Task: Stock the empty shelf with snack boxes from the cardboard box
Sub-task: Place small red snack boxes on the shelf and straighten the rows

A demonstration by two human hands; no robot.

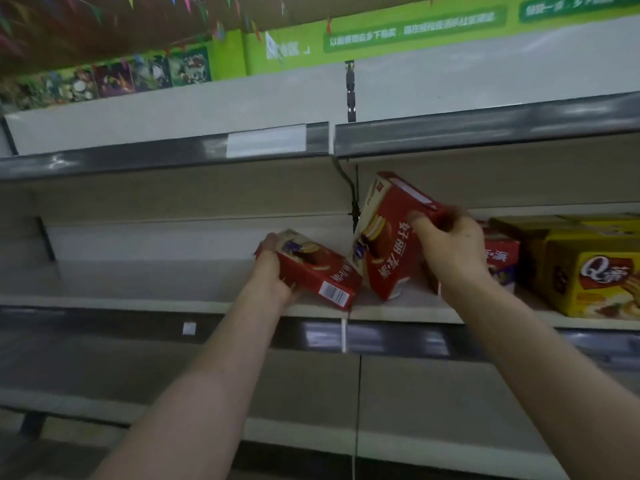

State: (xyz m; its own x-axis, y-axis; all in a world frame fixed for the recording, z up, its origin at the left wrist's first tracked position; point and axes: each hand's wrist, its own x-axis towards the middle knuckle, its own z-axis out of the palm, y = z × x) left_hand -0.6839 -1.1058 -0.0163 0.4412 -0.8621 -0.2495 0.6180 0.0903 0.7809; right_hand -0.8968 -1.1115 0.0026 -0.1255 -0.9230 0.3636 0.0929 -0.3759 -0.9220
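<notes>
Two hands, left hand (273,271) fingers (268,242) wrapped round low red box (311,268), right hand (450,251) fingers (420,220) pinching high red box (388,244)

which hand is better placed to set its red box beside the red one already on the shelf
Probably the right hand: its tilted red cardboard snack box is next to the stocked red box, lower corner near the white shelf board. The left hand holds its flatter red box farther left.

A pale metal shelving unit (194,105) fills the view, its tiers edged with grey price rails (485,131). A black bracket (350,91) stands between two back panels. Above runs a green banner (412,31) with white lettering, food pictures (149,76) at its left end, coloured bunting (328,26) overhead. The light is dim.
</notes>
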